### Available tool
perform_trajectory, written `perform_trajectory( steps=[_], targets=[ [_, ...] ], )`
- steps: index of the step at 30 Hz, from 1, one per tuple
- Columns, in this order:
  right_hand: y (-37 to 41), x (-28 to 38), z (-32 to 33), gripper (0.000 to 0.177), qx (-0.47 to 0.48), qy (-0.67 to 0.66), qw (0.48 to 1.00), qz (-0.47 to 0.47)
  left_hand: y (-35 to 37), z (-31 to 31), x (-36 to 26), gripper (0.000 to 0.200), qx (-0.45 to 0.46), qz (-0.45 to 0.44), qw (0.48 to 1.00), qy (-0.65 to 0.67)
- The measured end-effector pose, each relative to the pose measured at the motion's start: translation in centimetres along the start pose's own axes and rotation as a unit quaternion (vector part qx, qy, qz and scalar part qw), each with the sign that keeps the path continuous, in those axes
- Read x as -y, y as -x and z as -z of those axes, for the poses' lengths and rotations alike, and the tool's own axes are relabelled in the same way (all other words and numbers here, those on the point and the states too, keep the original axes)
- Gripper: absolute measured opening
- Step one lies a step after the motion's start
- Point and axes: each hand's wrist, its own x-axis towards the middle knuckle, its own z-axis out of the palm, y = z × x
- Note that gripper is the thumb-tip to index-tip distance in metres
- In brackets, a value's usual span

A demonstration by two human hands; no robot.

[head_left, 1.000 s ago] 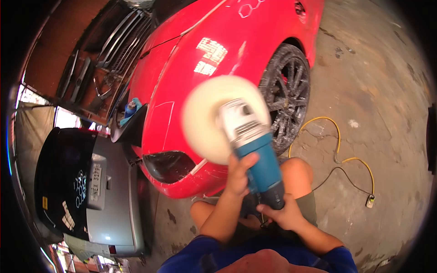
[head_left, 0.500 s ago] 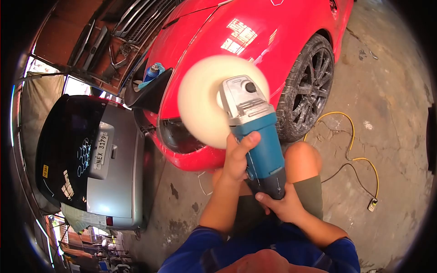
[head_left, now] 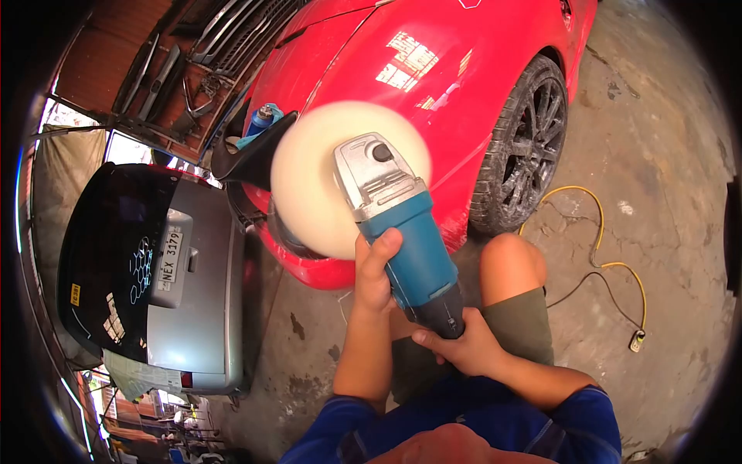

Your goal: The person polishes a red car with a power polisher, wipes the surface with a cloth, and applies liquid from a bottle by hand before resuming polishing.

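Toward a glossy red car [head_left: 464,93], a teal-and-silver power polisher [head_left: 421,259] slants forward-left, its round cream pad [head_left: 296,182] farthest from the person; contact is unclear. The left hand [head_left: 375,274], nearer the pad, grips its body; the right hand [head_left: 468,342] grasps its black rear.

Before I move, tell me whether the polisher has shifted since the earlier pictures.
Yes: the polisher has shifted left in the view, farther from the red car's wheel.
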Motion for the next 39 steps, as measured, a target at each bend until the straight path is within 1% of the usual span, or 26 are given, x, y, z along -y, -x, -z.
perform_trajectory(
  steps=[7, 10, 11, 14, 16, 17, 19, 20, 23, 25, 26, 27, 28, 29, 30, 31, 32, 33, 35, 36, 37, 39],
  targets=[
    [-0.7, -0.2, -1.2, 0.037, 0.018, 0.023, 0.999, -0.015, 0.8, 1.9, -0.3, 0.06, -0.01, -0.021, 1.0, 0.013],
    [-1.4, -1.0, -1.9, 0.051, 0.033, 0.026, 0.999, -0.005, 1.6, 3.3, -0.5, 0.061, -0.028, -0.025, 0.999, 0.023],
    [-1.9, -1.4, -2.3, 0.052, 0.039, 0.039, 0.998, -0.01, 2.0, 3.9, -0.7, 0.061, -0.038, -0.026, 0.999, 0.026],
    [-3.0, -2.2, -3.5, 0.054, 0.065, 0.094, 0.993, -0.036, 3.4, 6.3, -1.1, 0.066, -0.055, -0.052, 0.996, 0.05],
    [-4.1, -1.6, -4.4, 0.057, 0.099, 0.166, 0.979, -0.058, 5.3, 9.9, -1.0, 0.08, -0.058, -0.078, 0.995, 0.009],
    [-4.7, -1.6, -4.9, 0.055, 0.112, 0.207, 0.971, 0.03, 6.5, 11.4, -1.1, 0.087, -0.066, -0.1, 0.993, -0.014],
    [-5.4, -2.9, -6.1, 0.054, 0.153, 0.266, 0.93, 0.201, 9.7, 13.3, -1.5, 0.088, -0.101, -0.146, 0.984, 0.01],
    [-6.5, -3.2, -6.0, 0.065, 0.186, 0.303, 0.911, 0.208, 11.0, 14.2, -1.4, 0.089, -0.119, -0.168, 0.978, 0.022],
    [-8.1, 0.2, -7.8, 0.065, 0.164, 0.405, 0.879, 0.192, 14.8, 18.9, -1.5, 0.088, -0.198, -0.237, 0.95, 0.039],
    [-11.2, 2.8, -9.1, 0.062, 0.159, 0.451, 0.829, 0.289, 16.9, 23.8, 0.4, 0.087, -0.209, -0.24, 0.943, 0.096],
    [-12.6, 4.6, -10.2, 0.058, 0.159, 0.471, 0.808, 0.315, 18.0, 25.7, 0.9, 0.086, -0.215, -0.25, 0.936, 0.122],
    [-14.2, 6.4, -11.6, 0.054, 0.166, 0.487, 0.785, 0.345, 18.4, 26.7, 1.2, 0.085, -0.255, -0.267, 0.92, 0.135],
    [-16.2, 7.4, -12.9, 0.051, 0.157, 0.477, 0.784, 0.364, 19.0, 27.6, 1.7, 0.084, -0.3, -0.283, 0.899, 0.148],
    [-18.9, 8.4, -14.6, 0.048, 0.15, 0.463, 0.784, 0.385, 19.9, 30.7, 3.6, 0.081, -0.297, -0.291, 0.896, 0.155],
    [-21.1, 10.4, -16.7, 0.045, 0.141, 0.504, 0.72, 0.456, 20.1, 31.5, 4.3, 0.078, -0.349, -0.327, 0.862, 0.172],
    [-24.4, 12.3, -18.1, 0.044, 0.142, 0.517, 0.706, 0.463, 21.1, 32.9, 4.8, 0.078, -0.364, -0.351, 0.846, 0.169],
    [-30.1, 14.2, -18.4, 0.046, 0.091, 0.568, 0.579, 0.578, 21.7, 34.2, 5.5, 0.077, -0.375, -0.366, 0.834, 0.172],
    [-35.8, 16.9, -18.1, 0.052, 0.033, 0.625, 0.515, 0.585, 22.1, 35.2, 6.4, 0.077, -0.382, -0.368, 0.828, 0.182],
    [-48.3, 24.2, -16.4, 0.058, -0.055, 0.664, 0.443, 0.6, 22.3, 37.2, 8.9, 0.079, -0.41, -0.334, 0.818, 0.227],
    [-54.6, 27.8, -15.2, 0.061, -0.08, 0.682, 0.416, 0.596, 23.1, 37.5, 10.2, 0.08, -0.423, -0.315, 0.812, 0.251],
    [-59.5, 29.9, -13.1, 0.064, -0.077, 0.696, 0.417, 0.58, 23.9, 37.4, 10.0, 0.08, -0.432, -0.328, 0.803, 0.247],
    [-67.3, 32.7, -8.8, 0.064, -0.074, 0.692, 0.452, 0.558, 24.6, 37.8, 8.8, 0.081, -0.44, -0.359, 0.791, 0.227]
  ],
)
